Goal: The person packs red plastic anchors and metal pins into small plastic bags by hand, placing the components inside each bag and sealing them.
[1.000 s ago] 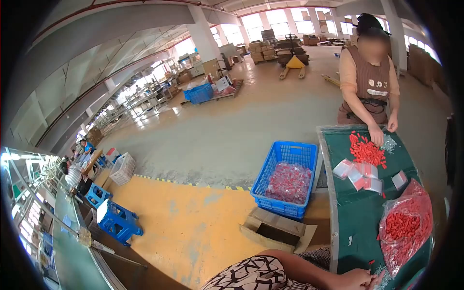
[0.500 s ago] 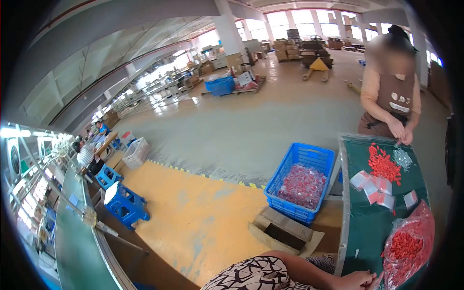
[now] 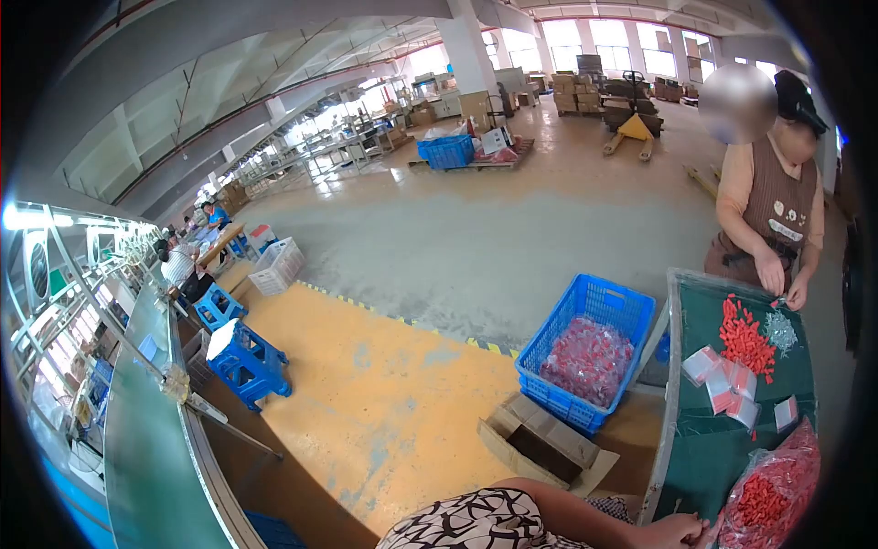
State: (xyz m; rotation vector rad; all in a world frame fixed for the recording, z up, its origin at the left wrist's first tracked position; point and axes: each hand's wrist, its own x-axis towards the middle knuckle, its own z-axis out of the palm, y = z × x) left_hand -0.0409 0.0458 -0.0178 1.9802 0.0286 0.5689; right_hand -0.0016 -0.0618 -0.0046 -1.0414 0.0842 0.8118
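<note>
My left hand (image 3: 679, 531) is at the bottom edge, reaching from a black-and-white patterned sleeve (image 3: 471, 520). Its fingers are bent and closed; whatever lies in them is too small or hidden to make out. Just right of the fingertips, a clear plastic bag (image 3: 794, 476) lies open on the green table (image 3: 700, 448), filled with small red pieces (image 3: 764, 499). My right hand is out of view. Farther up the table are several flat white-and-red packets (image 3: 729, 384), a loose heap of red pieces (image 3: 745, 340) and a pile of small silvery pieces (image 3: 780, 331).
Across the table a co-worker in a brown apron (image 3: 777, 197) handles a small piece. Left of the table stand a blue crate (image 3: 585, 302) of bagged red items and an open cardboard box (image 3: 549, 439). Blue stools (image 3: 247, 366) stand by a long green bench (image 3: 151, 430).
The view has shifted, so the scene sits slightly further right and lower. The co-worker's hands have moved apart. My left hand stays near the bag with its fingers closed.
</note>
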